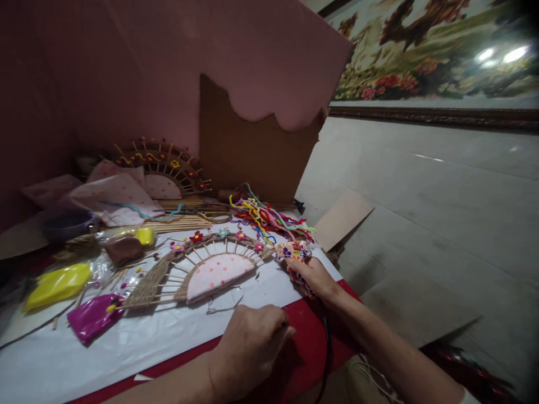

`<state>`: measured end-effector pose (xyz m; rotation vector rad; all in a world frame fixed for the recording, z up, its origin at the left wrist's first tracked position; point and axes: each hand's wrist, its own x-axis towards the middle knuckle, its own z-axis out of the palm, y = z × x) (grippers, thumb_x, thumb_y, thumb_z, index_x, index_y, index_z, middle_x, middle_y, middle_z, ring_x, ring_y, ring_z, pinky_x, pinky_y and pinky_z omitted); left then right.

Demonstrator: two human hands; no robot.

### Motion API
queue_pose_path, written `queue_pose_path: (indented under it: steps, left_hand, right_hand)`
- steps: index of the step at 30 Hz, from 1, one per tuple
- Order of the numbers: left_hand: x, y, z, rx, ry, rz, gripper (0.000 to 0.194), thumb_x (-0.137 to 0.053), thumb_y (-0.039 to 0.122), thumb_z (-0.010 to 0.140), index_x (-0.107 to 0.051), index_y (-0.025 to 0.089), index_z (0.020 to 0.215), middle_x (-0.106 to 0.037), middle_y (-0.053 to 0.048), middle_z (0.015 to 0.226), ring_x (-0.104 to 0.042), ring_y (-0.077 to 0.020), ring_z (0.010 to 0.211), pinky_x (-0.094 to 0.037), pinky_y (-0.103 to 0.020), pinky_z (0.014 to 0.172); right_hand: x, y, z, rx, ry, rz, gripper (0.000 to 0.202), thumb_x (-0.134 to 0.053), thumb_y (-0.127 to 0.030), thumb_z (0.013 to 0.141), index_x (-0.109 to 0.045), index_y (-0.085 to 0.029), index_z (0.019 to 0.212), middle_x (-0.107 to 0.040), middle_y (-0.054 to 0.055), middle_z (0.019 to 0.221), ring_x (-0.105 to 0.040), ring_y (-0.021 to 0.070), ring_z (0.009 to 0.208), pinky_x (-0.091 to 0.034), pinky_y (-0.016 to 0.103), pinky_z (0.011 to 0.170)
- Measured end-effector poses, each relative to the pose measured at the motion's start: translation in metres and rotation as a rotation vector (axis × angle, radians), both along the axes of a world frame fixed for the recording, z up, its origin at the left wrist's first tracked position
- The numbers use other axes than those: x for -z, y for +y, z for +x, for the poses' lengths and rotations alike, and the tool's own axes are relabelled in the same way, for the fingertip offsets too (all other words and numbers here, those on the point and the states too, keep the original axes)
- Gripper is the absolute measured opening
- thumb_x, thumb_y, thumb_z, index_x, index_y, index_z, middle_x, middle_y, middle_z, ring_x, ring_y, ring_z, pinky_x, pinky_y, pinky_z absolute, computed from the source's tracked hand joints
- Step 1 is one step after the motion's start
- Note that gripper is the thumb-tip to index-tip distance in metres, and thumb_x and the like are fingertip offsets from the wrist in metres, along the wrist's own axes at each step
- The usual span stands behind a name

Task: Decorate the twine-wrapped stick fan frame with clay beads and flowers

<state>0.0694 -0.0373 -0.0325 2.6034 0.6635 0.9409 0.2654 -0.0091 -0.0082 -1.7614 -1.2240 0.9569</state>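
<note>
A half-round woven craft piece (197, 268) with a pink dotted centre, stick spokes and small clay flowers lies on a white sheet (126, 342). My right hand (314, 278) grips a small floral-patterned object (293, 250) at the piece's right end; a black cord runs down from that hand. My left hand (252, 342) rests curled on the table's near edge, on the white sheet and red cover, its fingers closed; whether it holds anything is hidden.
A tangle of coloured pipe cleaners (265, 216) lies behind the piece. Bags of yellow (56, 283), magenta (90, 317) and brown (124, 249) clay sit at the left. A second fan piece (162, 165) leans on a pink-covered cardboard screen (252, 146). Loose sticks (181, 223) lie between.
</note>
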Motion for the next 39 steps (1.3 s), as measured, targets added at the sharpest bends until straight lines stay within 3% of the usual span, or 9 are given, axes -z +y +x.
queue_pose_path:
  steps: [15, 31, 39]
  left_hand:
    - [0.002, 0.0003, -0.0006, 0.034, 0.009, -0.002, 0.017, -0.046, 0.023, 0.089, -0.056, 0.017, 0.077, -0.066, 0.0, 0.065, -0.061, -0.0153, 0.052, -0.036, -0.028, 0.049]
    - [0.0036, 0.0012, 0.0001, 0.032, 0.013, -0.003, 0.015, -0.046, 0.023, 0.089, -0.056, 0.017, 0.078, -0.066, 0.0, 0.066, -0.061, -0.015, 0.054, -0.035, -0.028, 0.049]
    - [0.0022, 0.0009, -0.0001, 0.031, 0.023, 0.005, 0.015, -0.047, 0.023, 0.088, -0.056, 0.017, 0.077, -0.066, 0.0, 0.065, -0.061, -0.0148, 0.053, -0.035, -0.028, 0.049]
  right_hand:
    - [0.0044, 0.0025, 0.0021, -0.012, -0.118, -0.052, 0.042, -0.049, -0.052, 0.078, -0.048, -0.017, 0.054, -0.043, -0.004, 0.041, -0.037, 0.0076, 0.029, -0.028, 0.02, 0.029]
    - [0.0068, 0.0027, 0.0026, -0.021, -0.075, -0.04, 0.042, -0.048, -0.05, 0.079, -0.046, -0.018, 0.052, -0.04, -0.005, 0.039, -0.036, 0.0075, 0.026, -0.027, 0.02, 0.026]
    - [0.0064, 0.0017, 0.0009, 0.014, -0.073, -0.018, 0.037, -0.051, -0.048, 0.077, -0.052, -0.017, 0.058, -0.042, -0.005, 0.04, -0.037, 0.0077, 0.027, -0.027, 0.02, 0.027]
